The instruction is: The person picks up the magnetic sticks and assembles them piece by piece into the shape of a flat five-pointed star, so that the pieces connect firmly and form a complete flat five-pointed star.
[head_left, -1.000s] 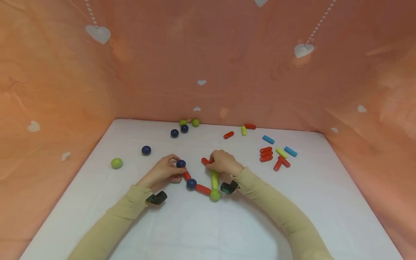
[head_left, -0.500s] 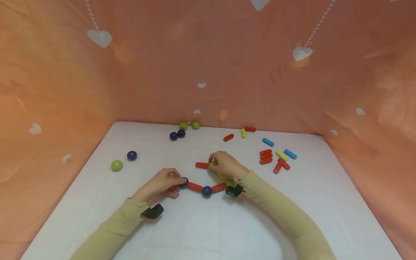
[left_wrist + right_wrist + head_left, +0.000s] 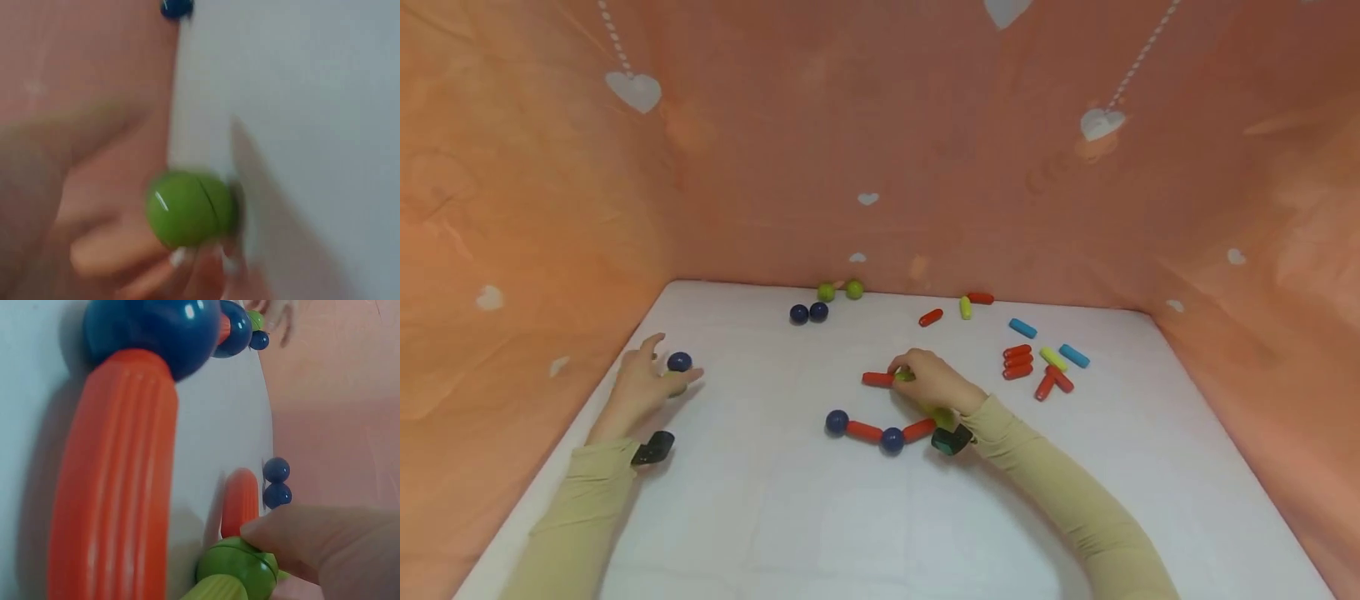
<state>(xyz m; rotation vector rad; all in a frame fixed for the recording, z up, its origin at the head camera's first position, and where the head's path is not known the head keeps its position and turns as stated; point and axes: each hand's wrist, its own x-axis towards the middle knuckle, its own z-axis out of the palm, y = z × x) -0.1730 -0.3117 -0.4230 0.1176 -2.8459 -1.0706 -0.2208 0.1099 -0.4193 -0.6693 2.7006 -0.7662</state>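
On the left side of the table my left hand (image 3: 636,387) reaches around a loose green ball (image 3: 676,382), thumb and fingers spread apart. A dark blue ball (image 3: 680,362) lies just beyond it. With thumb and fingers, my right hand (image 3: 934,379) pinches another green ball (image 3: 237,565) joining a red rod (image 3: 877,379) to a yellow-green rod (image 3: 219,590). The chain bends under my right wrist at a partly hidden green ball (image 3: 942,417). From there run a red rod (image 3: 918,430), a blue ball (image 3: 892,441), a red rod (image 3: 864,431) and an end blue ball (image 3: 837,422).
Two blue balls (image 3: 808,312) and two green balls (image 3: 854,289) lie near the back edge. Loose red rods (image 3: 1018,362), yellow rods (image 3: 1053,359) and blue rods (image 3: 1074,356) are scattered at the back right. An orange cloth (image 3: 880,150) with hearts surrounds the white table (image 3: 775,517).
My left hand swung the chain's blue end toward the front, let go of it, and moved left to the loose green ball. My right hand stayed on the chain, shifting slightly right.
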